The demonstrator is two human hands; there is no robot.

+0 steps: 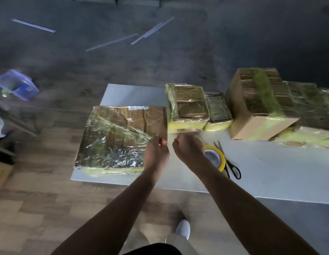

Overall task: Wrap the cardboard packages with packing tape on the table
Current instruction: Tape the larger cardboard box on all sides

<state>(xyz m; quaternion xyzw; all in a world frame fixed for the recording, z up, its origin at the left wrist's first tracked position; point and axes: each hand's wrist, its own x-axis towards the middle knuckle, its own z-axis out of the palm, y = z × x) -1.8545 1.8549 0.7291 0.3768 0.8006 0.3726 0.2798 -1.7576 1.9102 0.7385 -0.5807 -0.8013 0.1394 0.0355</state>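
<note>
While both arms reach over the near edge of the table (270, 181), a white shoe (183, 229) shows on the wood floor below.

Left hand (156, 153): fingers curled, tips pinching at the near right corner of the flat package (121, 137). Tape film or cardboard edge, can't tell, too blurred.

Right hand (187, 150): fingers curled too, just beside the left, knuckles toward that same corner. Can't tell if it holds anything; a clear tape end between the hands is possible but not visible.

Tape roll (216, 159) lies flat on the table right behind the right wrist, partly hidden by it. Scissors (231, 166) lie just beside the roll on its right, blades pointing away.

The flat package sits at the table's left end, its left edge overhanging a bit. Most of the top is under glossy tape; the far right part is bare cardboard with a white label.

Step, my read: finishing or pressing down a tape end at that corner. Wrap on this one isn't complete.

Next move calls for: get the roll in hand, anchor a fresh end on the bare section, keep one hand on the package so it doesn't slide off the overhang, and have the scissors within reach for the cut.

Further back: a small wrapped package (187, 107), a thinner one (218, 111) touching it on the right, then a tall box (257, 103) with only a band of tape and more wrapped stock (307, 111) running off right. These look mostly done.

Beyond the table: a blue plastic bin (18, 85) and thin pale strips (150, 32) on the dark floor.
</note>
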